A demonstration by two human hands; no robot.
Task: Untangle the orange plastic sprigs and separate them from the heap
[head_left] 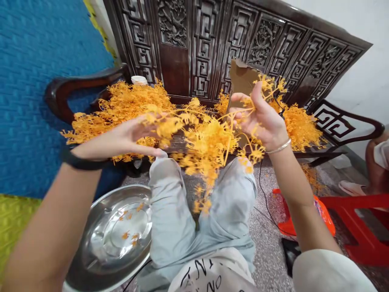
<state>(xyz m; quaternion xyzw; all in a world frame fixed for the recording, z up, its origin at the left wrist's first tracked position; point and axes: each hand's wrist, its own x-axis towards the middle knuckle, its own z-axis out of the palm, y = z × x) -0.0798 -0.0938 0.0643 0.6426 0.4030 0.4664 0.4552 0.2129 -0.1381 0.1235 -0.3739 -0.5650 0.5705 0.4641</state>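
An orange artificial flower spray [209,140], with thin branching stems, hangs above my knees between both hands. My right hand [264,117] has its palm turned up and its fingers curled round a stem of the spray. A small sprig of the spray sticks up past the thumb. At the spray's left end is my left hand [133,136], its thumb spread apart from the fingers. Blossoms partly hide those fingertips, and I see no grip there. Behind my left hand a large heap of orange flowers [130,99] lies on the dark wooden bench [176,142].
Another orange flower pile [300,125] lies at right, near a cardboard piece [243,81]. A metal basin [103,259] holding several loose blossoms stands by my left leg. A red stool [364,243], an orange-red bag [328,219] and a cable [264,194] are at right.
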